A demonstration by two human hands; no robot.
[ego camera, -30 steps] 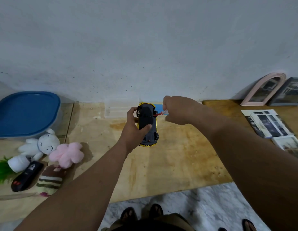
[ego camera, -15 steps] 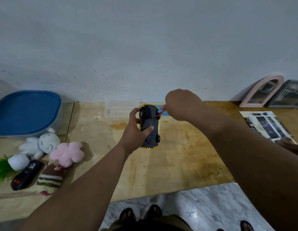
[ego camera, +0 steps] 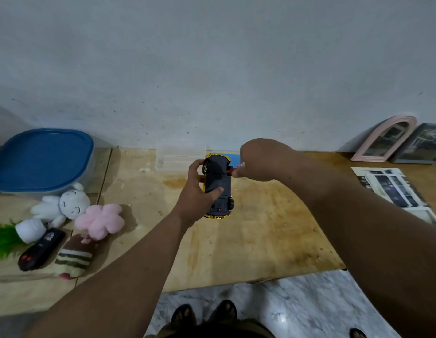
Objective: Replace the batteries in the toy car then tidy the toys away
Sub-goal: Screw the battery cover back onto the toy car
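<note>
My left hand grips a yellow toy car upside down above the wooden table, its dark underside facing me. My right hand is closed around a small red-handled screwdriver whose tip meets the car's underside near the upper wheel. At the left lie a white plush bunny, a pink plush flower, a striped plush, a black remote control and a green fuzzy toy. The batteries are not visible.
A clear tub with a blue lid stands at the back left. A small clear plastic box and a blue item sit against the wall behind the car. Photo frames and printed sheets occupy the right.
Both hands and the car have stayed almost in place; the right hand shifted slightly up and right while holding the screwdriver against the car's underside.
</note>
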